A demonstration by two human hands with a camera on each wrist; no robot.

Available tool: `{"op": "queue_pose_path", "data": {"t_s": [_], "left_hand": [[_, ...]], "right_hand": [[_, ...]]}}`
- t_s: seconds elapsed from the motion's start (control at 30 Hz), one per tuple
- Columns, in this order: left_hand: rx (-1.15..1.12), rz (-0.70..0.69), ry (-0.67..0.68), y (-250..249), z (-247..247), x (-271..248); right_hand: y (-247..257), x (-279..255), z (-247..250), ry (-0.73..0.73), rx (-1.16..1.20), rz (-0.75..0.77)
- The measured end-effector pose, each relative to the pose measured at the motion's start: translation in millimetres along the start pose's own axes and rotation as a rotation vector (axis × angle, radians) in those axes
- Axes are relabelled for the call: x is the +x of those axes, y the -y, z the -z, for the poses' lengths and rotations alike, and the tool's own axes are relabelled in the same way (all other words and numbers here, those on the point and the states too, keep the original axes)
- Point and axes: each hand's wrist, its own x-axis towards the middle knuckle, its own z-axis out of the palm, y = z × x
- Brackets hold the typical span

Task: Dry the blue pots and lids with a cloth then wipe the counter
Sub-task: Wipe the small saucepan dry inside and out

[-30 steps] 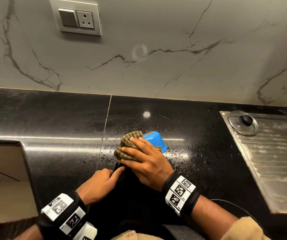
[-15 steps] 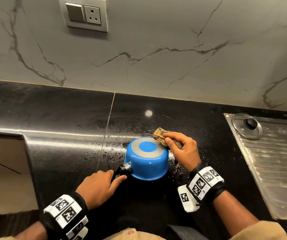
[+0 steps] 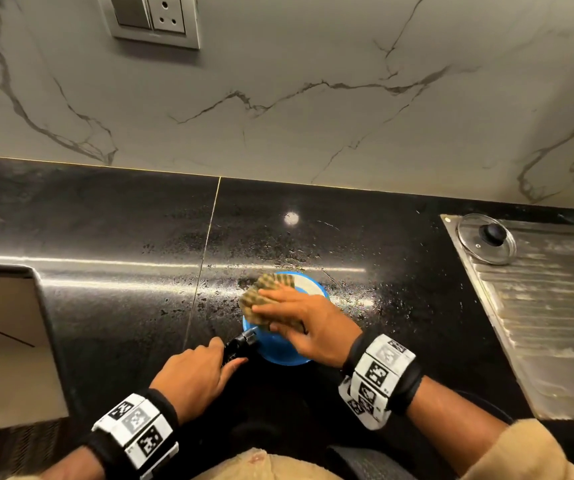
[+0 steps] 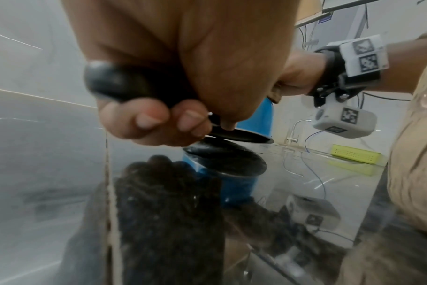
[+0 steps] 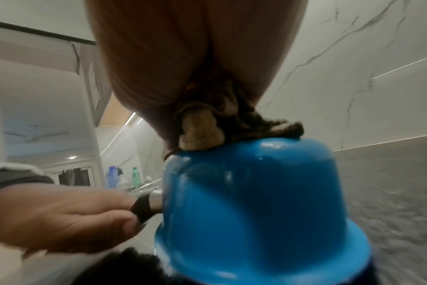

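Note:
A blue pot (image 3: 275, 353) stands upside down on the wet black counter (image 3: 105, 237); it also shows in the right wrist view (image 5: 256, 202). My left hand (image 3: 209, 362) grips its black handle (image 3: 239, 346), with fingers curled under the handle (image 4: 115, 83). My right hand (image 3: 278, 313) lies flat on a checked brown cloth (image 3: 268, 289) and presses it onto the pot's upturned base. The cloth (image 5: 200, 127) bunches under the palm. A glass lid (image 3: 472, 244) with a black knob lies at the far right.
The lid rests on a ribbed steel drainboard (image 3: 548, 323) at the right. Water droplets speckle the counter around the pot. The counter's edge steps in at the left (image 3: 36, 306). A marble wall with a switch and socket plate (image 3: 154, 19) stands behind.
My right hand brought the cloth from the pot's far side back onto its upturned base and laid its fingers flat. The left hand kept hold of the handle.

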Motion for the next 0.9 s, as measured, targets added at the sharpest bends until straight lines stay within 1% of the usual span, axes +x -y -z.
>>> {"op": "queue_pose_path", "data": {"t_s": [0.1, 0.17, 0.23, 0.3, 0.37, 0.5, 0.57, 0.67, 0.77, 0.87, 0.9], "left_hand": [[-0.007, 0.015, -0.005, 2, -6, 2], [-0.017, 0.011, -0.011, 1, -9, 2], [-0.021, 0.014, -0.006, 0, -8, 1], [-0.032, 0.017, 0.005, 0, -6, 1], [-0.033, 0.015, 0.020, -2, -5, 2], [-0.043, 0.019, 0.046, -4, -4, 2], [-0.040, 0.028, 0.055, -5, -4, 2], [-0.008, 0.033, 0.056, -6, -4, 2], [0.003, 0.056, 0.042, -8, -5, 1], [-0.009, 0.091, 0.034, -11, -7, 1], [-0.005, 0.089, 0.032, -11, -6, 2]], "right_hand": [[-2, -30, 5, -0.034, -0.011, 0.057], [-15, -48, 12, -0.070, -0.039, 0.074], [-33, -56, 22, -0.115, -0.036, 0.014], [-46, -48, 35, -0.130, -0.032, -0.093], [-47, -27, 44, -0.093, -0.087, -0.147], [-19, 22, 29, 0.068, -0.179, -0.119], [-2, 30, 12, 0.126, -0.211, -0.082], [16, 12, -1, 0.194, -0.218, -0.004], [15, -25, 6, 0.243, -0.199, 0.059], [-5, -51, 26, 0.209, -0.187, 0.068], [-13, -54, 32, 0.166, -0.185, 0.042]]}}
